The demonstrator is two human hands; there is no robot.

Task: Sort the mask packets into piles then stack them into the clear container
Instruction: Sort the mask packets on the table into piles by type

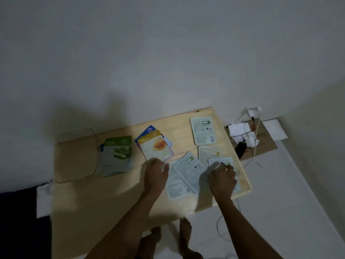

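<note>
1. Wooden table (119, 199) fills lower centre of frame, lit dimly; pic is blurry.
2. Clear container (77, 156) sits at table's far left edge, looks empty, hard to read thru the blur.
3. Just right of it: green pile (117, 156), cucumber-print packet on top, touching/overlapping container's right wall.
4. Centre: yellow-topped pile (155, 146), honey print up, blue & purple packets fanned beneath.
5. Left hand (155, 172) palm down at that pile's near edge, fingers curled, tips on the bottom corner; can't tell if pinching or just pressing.
6. Right of centre: loose white packets (186, 171), back sides up, overlapping each other.
7. Right hand (222, 176) palm down on the rightmost white packet (221, 160) near table's right edge, fingers bent, spread a bit; grip vs. press unclear.
8. One more white packet (203, 130) lies alone, upper right of table, apart from the rest.
9. Off table, right: cables & crumpled paper (242, 133) on cardboard.
</note>
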